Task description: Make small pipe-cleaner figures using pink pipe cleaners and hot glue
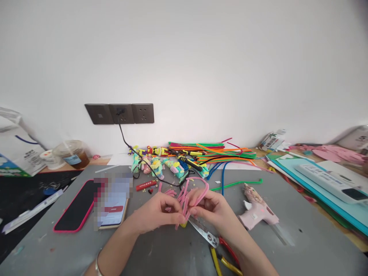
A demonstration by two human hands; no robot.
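Pink pipe cleaners [185, 197], several of them bent into loops, are pinched between both hands above the grey mat. My left hand [161, 211] closes thumb and fingers on their left side. Fingers curled, my right hand [208, 207] grips the bent strands from the right. Under the right wrist lie scissors [211, 239], blades toward the hands, their red handle partly hidden by the forearm. Yellow-handled pliers [227, 264] rest beside the scissors near the front. More pink pieces [169, 192] lie behind the left hand.
A pink glue gun [257, 214] lies at right. Two phones [76, 207] are at left. Colourful pipe cleaners [212, 151], small figures [156, 166] and black-yellow pliers [189, 161] sit along the wall. A black cord [123, 136] runs from the socket. A drink cup [76, 157] stands back left.
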